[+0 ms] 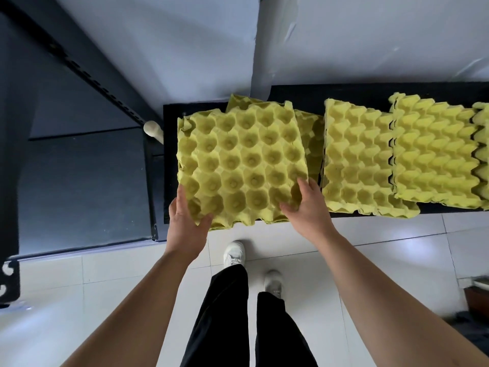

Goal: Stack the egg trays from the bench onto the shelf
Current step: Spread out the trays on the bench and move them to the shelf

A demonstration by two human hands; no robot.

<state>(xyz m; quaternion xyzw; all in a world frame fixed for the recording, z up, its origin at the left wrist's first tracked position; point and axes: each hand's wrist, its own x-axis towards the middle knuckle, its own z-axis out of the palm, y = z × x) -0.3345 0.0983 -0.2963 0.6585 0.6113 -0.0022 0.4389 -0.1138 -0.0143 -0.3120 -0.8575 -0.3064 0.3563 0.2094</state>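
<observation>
Both hands are gripping the top yellow egg tray (242,162) at its near corners: left hand (186,223) and right hand (307,207), thumbs curled over its rim.

Bright even indoor light; glare patches on floor tiles (412,250); sharp centre, wide-angle bending at edges.

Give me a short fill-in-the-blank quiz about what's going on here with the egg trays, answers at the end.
1. The left hand and right hand grip the yellow moulded-pulp egg tray with its cups facing ____.
2. The long flat bench beneath the trays is ____ in colour.
3. The person's lace-up shoes are ____ in colour.

Missing words: up; black; white.
</observation>
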